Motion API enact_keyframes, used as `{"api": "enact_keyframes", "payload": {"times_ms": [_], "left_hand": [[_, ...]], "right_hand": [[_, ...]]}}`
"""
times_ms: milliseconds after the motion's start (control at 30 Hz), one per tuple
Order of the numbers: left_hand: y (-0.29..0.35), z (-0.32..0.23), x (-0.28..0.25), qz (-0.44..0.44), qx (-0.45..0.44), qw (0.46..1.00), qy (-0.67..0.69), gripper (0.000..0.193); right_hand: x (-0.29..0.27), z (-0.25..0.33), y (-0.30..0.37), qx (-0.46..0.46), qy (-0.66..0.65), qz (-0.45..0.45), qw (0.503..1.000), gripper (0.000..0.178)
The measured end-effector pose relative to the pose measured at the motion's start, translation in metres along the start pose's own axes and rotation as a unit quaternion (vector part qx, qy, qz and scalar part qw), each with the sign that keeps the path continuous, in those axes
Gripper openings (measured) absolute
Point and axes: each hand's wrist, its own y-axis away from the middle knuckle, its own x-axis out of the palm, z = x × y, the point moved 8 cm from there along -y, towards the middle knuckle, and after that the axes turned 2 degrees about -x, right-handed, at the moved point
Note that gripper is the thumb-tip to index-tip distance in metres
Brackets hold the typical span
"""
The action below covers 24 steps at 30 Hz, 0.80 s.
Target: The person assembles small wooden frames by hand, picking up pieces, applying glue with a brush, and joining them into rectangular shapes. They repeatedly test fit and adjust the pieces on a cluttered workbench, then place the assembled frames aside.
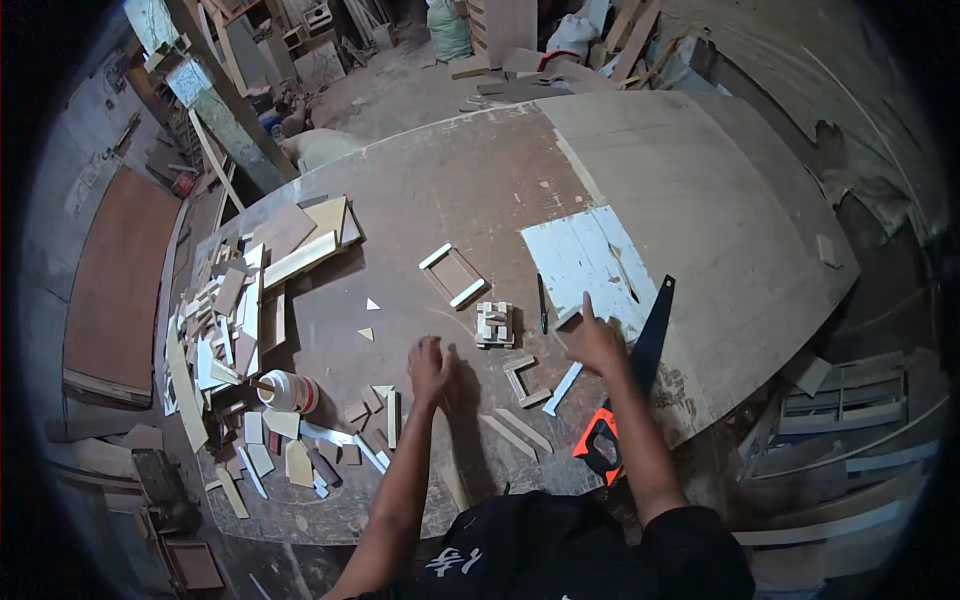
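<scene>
Above the table's middle is my left hand (430, 372), its fingers loosely bent, thumb apart, and nothing visible in it. My right hand (597, 345) has its index finger stretched forward, while the thumb and other fingers close on a small wood piece (568, 319), partly hidden. Between the hands stands a stacked block assembly of small wood pieces (494, 326). Behind it lies a rectangular wooden frame (453, 276) with two pale ends. A three-sided wooden frame (522, 382) and two thin wood strips (518, 432) are nearer me. A narrow pale strip (563, 389) lies below my right hand.
A handsaw (598, 447) with an orange handle lies under my right forearm. Beyond that hand are a dark pen (542, 304) and a white-painted board (585, 255). Wood offcuts (228, 300) are heaped at left beside a white tub (290, 392). A post (225, 120) rises behind.
</scene>
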Motion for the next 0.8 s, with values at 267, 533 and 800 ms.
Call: {"api": "enact_keyframes", "payload": {"times_ms": [267,533,800], "left_hand": [[-0.013,0.03,0.011,-0.015,-0.051,0.998,-0.02,0.043],[-0.014,0.031,0.011,-0.002,-0.079,0.996,-0.033,0.05],[-0.014,0.039,0.006,-0.012,-0.074,0.997,0.015,0.05]], "right_hand": [[-0.009,0.022,-0.135,0.117,0.003,-0.025,0.993,0.118],[0.004,0.073,-0.202,0.123,0.082,-0.169,0.974,0.114],[0.088,0.24,-0.157,-0.051,0.02,0.017,0.998,0.133]]}}
